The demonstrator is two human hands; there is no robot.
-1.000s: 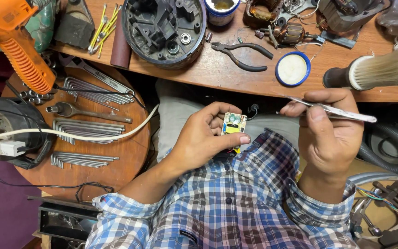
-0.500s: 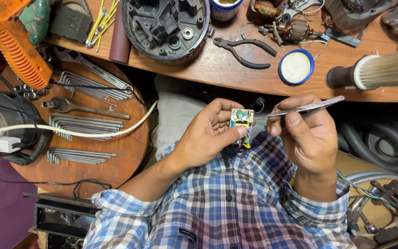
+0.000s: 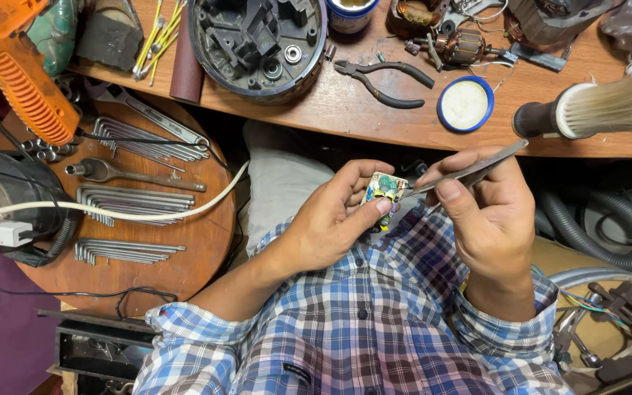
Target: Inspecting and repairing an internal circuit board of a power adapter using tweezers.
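My left hand (image 3: pixel 330 223) pinches a small circuit board (image 3: pixel 383 189), green and yellow, between thumb and fingers over my lap. My right hand (image 3: pixel 480 208) grips metal tweezers (image 3: pixel 469 170); their tip touches the right edge of the board. Both hands sit just below the front edge of the wooden workbench (image 3: pixel 374 117), above my blue plaid shirt.
On the bench lie black pliers (image 3: pixel 382 80), a round blue-rimmed lid (image 3: pixel 464 104), a dark round motor housing (image 3: pixel 257 44), a brush (image 3: pixel 594 110) and motor parts. A round wooden table (image 3: pixel 184 249) at left carries hex keys, a white cable and an orange tool (image 3: pixel 16 66). Grey hoses lie at right.
My right hand has swung the tweezers left, from held away to the right until the tip meets the board. My left hand has kept the board almost still.
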